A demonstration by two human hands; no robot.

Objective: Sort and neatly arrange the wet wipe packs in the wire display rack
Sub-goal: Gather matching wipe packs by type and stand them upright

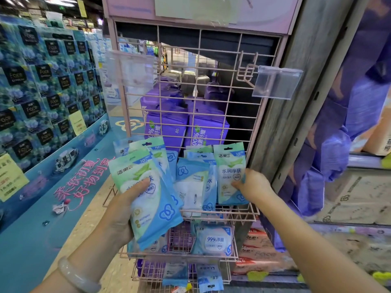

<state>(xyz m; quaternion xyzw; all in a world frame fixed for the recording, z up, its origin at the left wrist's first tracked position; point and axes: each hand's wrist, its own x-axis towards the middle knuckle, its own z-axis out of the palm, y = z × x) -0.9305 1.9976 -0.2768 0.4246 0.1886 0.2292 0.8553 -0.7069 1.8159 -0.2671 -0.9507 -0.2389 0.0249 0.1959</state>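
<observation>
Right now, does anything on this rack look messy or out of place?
Yes. In the top basket, the packs between the two hands lean at different angles, and one shows its white back. At the bottom basket, one pack hangs upside down over the front edge.

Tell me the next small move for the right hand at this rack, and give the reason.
Probably lower the single pack pinched in the right hand into the upper wire basket, upright beside the packs already standing there. It stands at the right end of that row, while the left hand holds a stack of packs waiting their turn.
</observation>
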